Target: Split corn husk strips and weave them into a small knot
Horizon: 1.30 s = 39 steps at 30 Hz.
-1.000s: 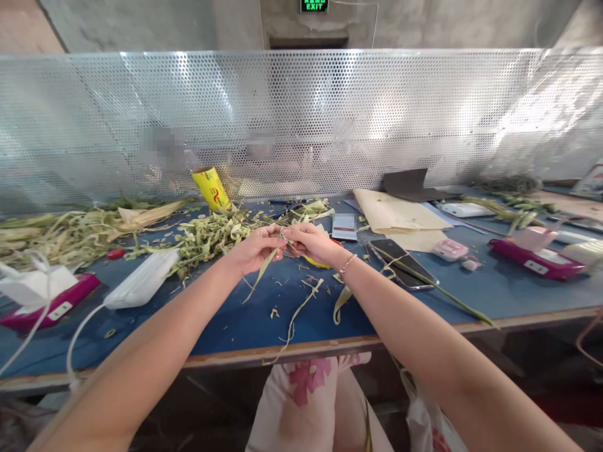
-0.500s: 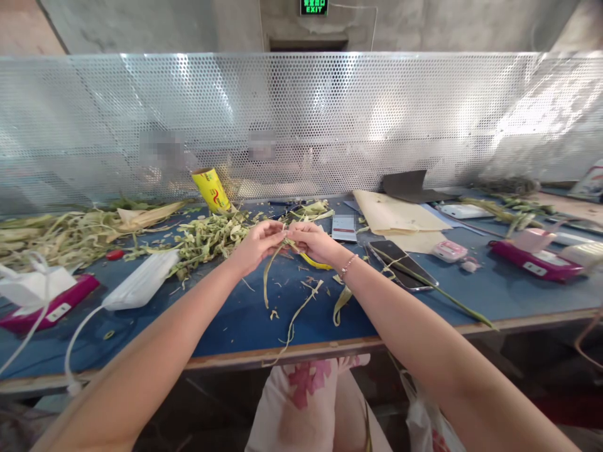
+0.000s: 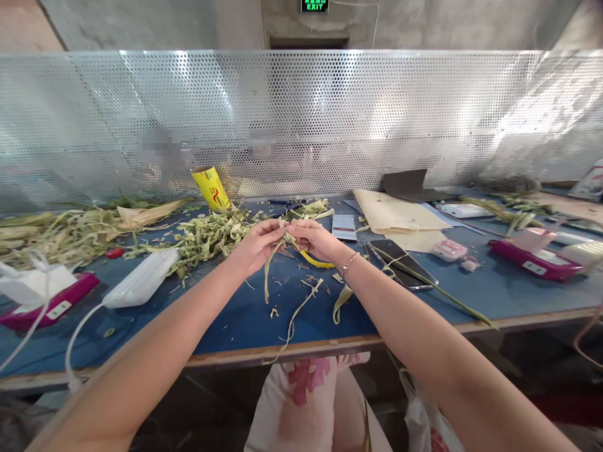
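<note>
Two hands [image 3: 258, 243] [image 3: 311, 238] pinching leaf strip [image 3: 267, 279], EXIT sign [image 3: 315, 6]

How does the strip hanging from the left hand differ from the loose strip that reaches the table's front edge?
The hanging strip dangles from the left hand, while the loose strip lies on the blue table. The hanging strip drops almost straight down; the loose strip runs slantwise with bends. The hanging strip's upper end is hidden at the hand, while the loose strip is uncovered. Both are narrow and pale yellowish-green.
</note>
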Available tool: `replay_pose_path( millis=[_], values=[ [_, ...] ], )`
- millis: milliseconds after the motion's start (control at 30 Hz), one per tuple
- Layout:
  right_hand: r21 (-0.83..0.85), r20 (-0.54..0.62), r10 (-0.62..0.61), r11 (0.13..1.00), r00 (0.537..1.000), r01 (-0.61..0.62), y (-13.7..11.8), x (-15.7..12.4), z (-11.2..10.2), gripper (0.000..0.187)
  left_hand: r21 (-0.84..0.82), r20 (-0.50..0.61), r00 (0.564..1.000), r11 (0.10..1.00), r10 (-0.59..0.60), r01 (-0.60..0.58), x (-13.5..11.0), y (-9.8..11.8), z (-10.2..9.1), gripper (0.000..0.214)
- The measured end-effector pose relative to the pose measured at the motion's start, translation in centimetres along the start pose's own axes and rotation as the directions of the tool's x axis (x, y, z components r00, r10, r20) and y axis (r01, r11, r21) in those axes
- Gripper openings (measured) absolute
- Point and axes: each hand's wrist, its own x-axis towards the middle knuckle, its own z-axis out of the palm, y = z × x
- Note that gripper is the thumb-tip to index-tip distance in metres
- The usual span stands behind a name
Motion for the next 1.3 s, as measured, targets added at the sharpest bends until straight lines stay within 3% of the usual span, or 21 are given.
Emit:
replay_pose_path(
  millis=[133,233,333,433,533,733,867,967,1067,1167,1300],
  values=[
    [0.039,-0.003,-0.010,0.999,1.000,0.010,-0.2,-0.1,0.0,0.038,-0.090,0.021,1.000,0.996,0.021,-0.019,0.1,0.1,-0.2,0.018],
    [0.049,0.001,-0.016,0.999,1.000,0.016,-0.3,-0.2,0.0,0.038,-0.043,-0.007,0.995,0.994,0.099,-0.100,0.1,0.0,-0.2,0.019],
    [0.043,0.000,-0.019,0.999,1.000,0.019,-0.4,-0.2,0.0,0.039,0.150,-0.034,0.975,0.965,0.221,-0.214,0.1,0.2,-0.3,0.018],
    [-0.009,-0.014,-0.043,0.999,0.999,0.043,-0.3,0.0,-0.1,0.040,0.405,0.001,0.953,0.871,0.304,-0.278,-0.2,0.7,-0.4,0.015],
    [-0.110,-0.065,-0.080,0.991,0.995,0.072,-0.1,0.2,-0.6,0.038,0.548,0.032,0.938,0.779,0.344,-0.305,-0.5,1.1,-0.4,0.014],
    [-0.314,-0.098,-0.124,0.946,0.987,0.088,0.2,0.5,-0.6,0.038,0.581,0.000,0.966,0.786,0.259,-0.210,-0.1,0.2,-0.5,0.032],
    [-0.293,-0.076,-0.109,0.953,0.991,0.082,0.1,0.4,-0.2,0.039,0.425,-0.002,0.989,0.895,0.150,-0.135,0.2,-0.4,-0.6,0.032],
    [-0.279,-0.054,-0.111,0.956,0.992,0.092,0.0,0.4,-0.2,0.039,0.347,-0.004,0.990,0.929,0.140,-0.130,0.1,-0.3,-0.4,0.037],
    [-0.271,-0.062,-0.111,0.958,0.992,0.090,0.0,0.4,-0.1,0.040,0.493,-0.012,0.965,0.841,0.263,-0.223,-0.2,-0.2,-0.1,0.046],
    [-0.285,-0.090,-0.116,0.955,0.989,0.086,0.0,0.3,0.0,0.041,0.626,-0.006,0.922,0.721,0.387,-0.298,-0.4,-0.4,0.1,0.040],
    [-0.346,-0.091,-0.131,0.934,0.987,0.091,-0.1,0.2,0.2,0.039,0.670,0.022,0.903,0.664,0.429,-0.331,-0.6,-0.8,0.2,0.032]
  ],
)
